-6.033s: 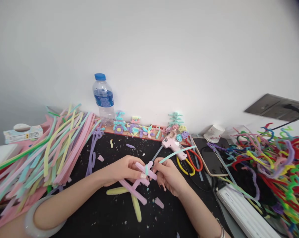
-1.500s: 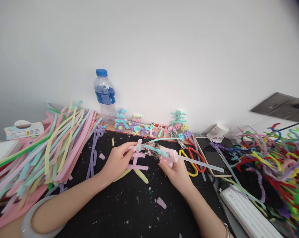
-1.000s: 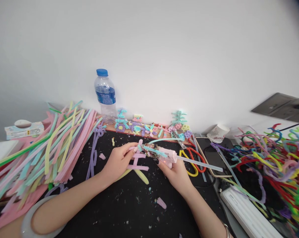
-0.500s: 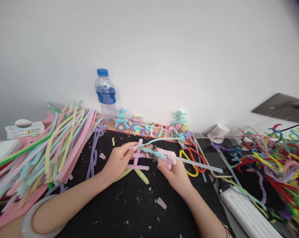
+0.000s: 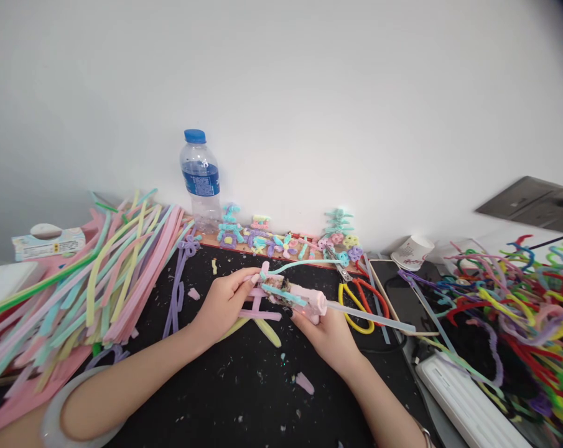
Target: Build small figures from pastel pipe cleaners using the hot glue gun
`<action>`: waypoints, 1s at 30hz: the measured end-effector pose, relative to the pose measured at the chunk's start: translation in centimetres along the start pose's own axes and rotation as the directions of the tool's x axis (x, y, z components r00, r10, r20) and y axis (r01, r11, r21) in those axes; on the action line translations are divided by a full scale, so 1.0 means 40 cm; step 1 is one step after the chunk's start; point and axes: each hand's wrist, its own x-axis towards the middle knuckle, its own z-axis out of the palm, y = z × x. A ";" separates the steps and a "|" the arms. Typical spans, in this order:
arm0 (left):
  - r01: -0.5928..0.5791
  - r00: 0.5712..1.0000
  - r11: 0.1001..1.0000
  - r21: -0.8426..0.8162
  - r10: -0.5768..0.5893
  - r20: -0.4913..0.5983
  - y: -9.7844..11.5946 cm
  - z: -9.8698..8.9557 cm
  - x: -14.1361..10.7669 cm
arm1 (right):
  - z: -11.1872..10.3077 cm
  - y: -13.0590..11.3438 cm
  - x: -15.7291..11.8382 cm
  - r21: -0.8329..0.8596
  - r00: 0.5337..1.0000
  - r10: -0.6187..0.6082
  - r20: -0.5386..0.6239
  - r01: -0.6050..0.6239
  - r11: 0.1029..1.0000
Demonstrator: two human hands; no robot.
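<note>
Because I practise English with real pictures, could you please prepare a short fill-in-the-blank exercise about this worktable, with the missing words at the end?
1) The pink tool in the right grip is a glue ____.
2) The bottle by the wall has a ____ cap.
3) Straight strips lie on the picture's left, and curly stems on its ____.
4) The work surface, dotted with scraps, is ____ in colour.
Missing words: gun; blue; right; black.
</note>
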 end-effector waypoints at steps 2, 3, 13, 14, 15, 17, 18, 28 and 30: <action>0.002 1.000 1.000 0.006 -0.002 -0.005 0.002 -0.001 0.000 | 0.002 -0.001 0.000 0.003 1.000 0.005 0.010 -0.005 1.000; -0.001 1.000 1.000 0.006 0.001 -0.005 0.003 -0.001 0.000 | 0.002 -0.001 0.000 0.006 1.000 0.006 0.013 -0.006 1.000; 0.100 0.995 0.984 -0.149 -0.101 0.004 0.006 0.004 0.001 | -0.006 -0.003 0.002 -0.012 0.999 0.002 -0.047 -0.002 1.000; 0.107 0.994 0.983 -0.152 -0.107 0.003 0.005 0.005 0.000 | -0.007 -0.003 0.003 -0.009 0.998 0.000 -0.058 -0.001 1.000; 0.110 0.994 0.982 -0.153 -0.111 0.003 0.005 0.005 0.000 | -0.008 -0.003 0.003 -0.005 0.998 0.001 -0.068 -0.002 1.000; 0.111 0.994 0.981 -0.157 -0.112 0.003 0.003 0.006 -0.001 | -0.009 -0.003 0.005 0.000 0.997 0.010 -0.081 -0.010 1.000; 0.111 0.994 0.981 -0.158 -0.112 0.002 0.001 0.006 -0.001 | -0.010 -0.003 0.005 0.003 0.996 0.020 -0.084 -0.019 1.000; 0.094 0.995 0.988 -0.123 -0.097 -0.013 -0.002 0.005 -0.004 | -0.013 0.007 0.007 -0.013 0.990 0.077 -0.116 -0.079 0.997; 0.089 0.996 0.989 -0.117 -0.091 -0.016 -0.001 0.005 -0.003 | -0.014 0.009 0.007 -0.015 0.989 0.085 -0.118 -0.088 0.996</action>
